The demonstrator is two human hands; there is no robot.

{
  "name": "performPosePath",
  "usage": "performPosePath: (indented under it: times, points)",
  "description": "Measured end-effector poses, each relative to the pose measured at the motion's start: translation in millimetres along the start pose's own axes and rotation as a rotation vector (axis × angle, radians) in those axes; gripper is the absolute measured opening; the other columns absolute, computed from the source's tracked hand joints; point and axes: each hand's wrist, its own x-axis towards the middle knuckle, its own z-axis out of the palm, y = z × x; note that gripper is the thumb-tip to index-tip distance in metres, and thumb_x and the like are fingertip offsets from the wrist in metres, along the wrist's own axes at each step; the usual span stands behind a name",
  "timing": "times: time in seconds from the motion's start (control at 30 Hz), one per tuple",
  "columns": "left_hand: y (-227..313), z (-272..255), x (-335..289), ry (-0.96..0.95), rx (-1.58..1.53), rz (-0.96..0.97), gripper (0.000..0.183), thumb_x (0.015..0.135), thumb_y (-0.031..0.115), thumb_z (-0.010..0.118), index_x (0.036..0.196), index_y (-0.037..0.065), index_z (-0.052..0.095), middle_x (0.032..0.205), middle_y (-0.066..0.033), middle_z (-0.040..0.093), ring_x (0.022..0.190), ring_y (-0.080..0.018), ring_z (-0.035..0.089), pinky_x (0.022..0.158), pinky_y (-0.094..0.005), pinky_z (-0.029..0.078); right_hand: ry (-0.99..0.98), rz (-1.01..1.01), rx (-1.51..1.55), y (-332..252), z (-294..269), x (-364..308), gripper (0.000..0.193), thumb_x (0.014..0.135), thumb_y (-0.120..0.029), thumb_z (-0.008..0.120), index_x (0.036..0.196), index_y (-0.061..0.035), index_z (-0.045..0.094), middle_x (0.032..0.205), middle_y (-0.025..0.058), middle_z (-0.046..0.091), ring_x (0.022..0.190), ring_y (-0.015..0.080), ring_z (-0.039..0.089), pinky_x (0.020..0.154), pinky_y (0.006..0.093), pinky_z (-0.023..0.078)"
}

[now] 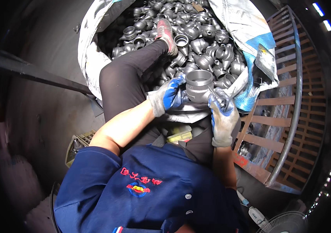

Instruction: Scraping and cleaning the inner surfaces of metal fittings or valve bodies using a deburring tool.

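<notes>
A grey metal casting, with a wide round collar and a bulging body, is held over the near edge of a big sack. My left hand, in a white and blue work glove, closes on its left side. On the other side my gloved right hand is closed at a narrow grey part on the casting's lower right. Whether that part belongs to the casting or is a small tool I cannot tell. The collar's open mouth faces up and shows a dark inside.
The white woven sack holds many similar castings. My leg stretches into it, the red shoe resting on the pile. A rusty slatted metal rack stands at right, a fan at lower right, a crate at left.
</notes>
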Motion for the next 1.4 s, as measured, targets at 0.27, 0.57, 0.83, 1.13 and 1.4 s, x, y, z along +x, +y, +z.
performPosePath:
  times: [0.27,0.57,0.83,1.13,1.4]
  points:
    - [3.2,-11.9,8.0,-0.132,0.018,0.073,0.037,0.095,0.020,0.034,0.120,-0.003,0.047,0.114,-0.0199,0.056,0.105,-0.0284,0.057,0.094,-0.0445,0.045,-0.137,-0.174,-0.164,9.2,31.1,-23.3,0.043,0.071,-0.005,0.076,0.109,0.0048,0.057,0.099,0.0131,0.063,0.086,0.0150,0.061,0.074,0.0276,0.050]
    - [8.0,-1.5,-3.9,-0.004,0.871,0.514,0.030,0.086,0.009,0.054,0.114,-0.001,0.052,0.106,-0.0120,0.061,0.097,-0.0225,0.060,0.089,-0.0367,0.049,-0.241,-0.204,0.079,16.9,31.0,-31.6,0.043,0.075,0.004,0.069,0.114,0.0071,0.053,0.101,0.0114,0.062,0.084,0.0144,0.061,0.075,0.0276,0.050]
    - [11.4,-1.3,-1.5,-0.078,0.969,0.648,0.044,0.079,0.007,0.065,0.121,0.005,0.051,0.113,-0.0111,0.059,0.104,-0.0209,0.058,0.092,-0.0330,0.047,-0.166,0.225,0.442,29.3,5.1,-38.2,0.045,0.074,0.012,0.059,0.119,0.0064,0.050,0.106,0.0111,0.059,0.091,0.0143,0.060,0.081,0.0251,0.048]
    - [15.3,12.3,-1.6,-0.076,0.238,0.340,0.041,0.089,0.006,0.049,0.129,0.004,0.041,0.116,-0.0124,0.057,0.109,-0.0218,0.055,0.096,-0.0377,0.046,-0.114,0.448,0.630,40.4,-18.8,-20.0,0.036,0.086,0.000,0.049,0.122,0.0010,0.047,0.069,-0.0003,0.052,0.046,0.0024,0.041,0.039,0.0168,0.033]
    - [13.7,12.3,0.7,-0.057,0.549,0.458,0.023,0.087,0.005,0.053,0.110,0.002,0.056,0.111,-0.0078,0.058,0.110,-0.0172,0.053,0.100,-0.0301,0.037,-0.072,0.470,0.875,47.0,-27.4,-14.3,0.024,0.093,-0.012,0.046,0.114,-0.0009,0.047,0.058,-0.0002,0.041,0.041,0.0072,0.037,0.033,0.0223,0.030]
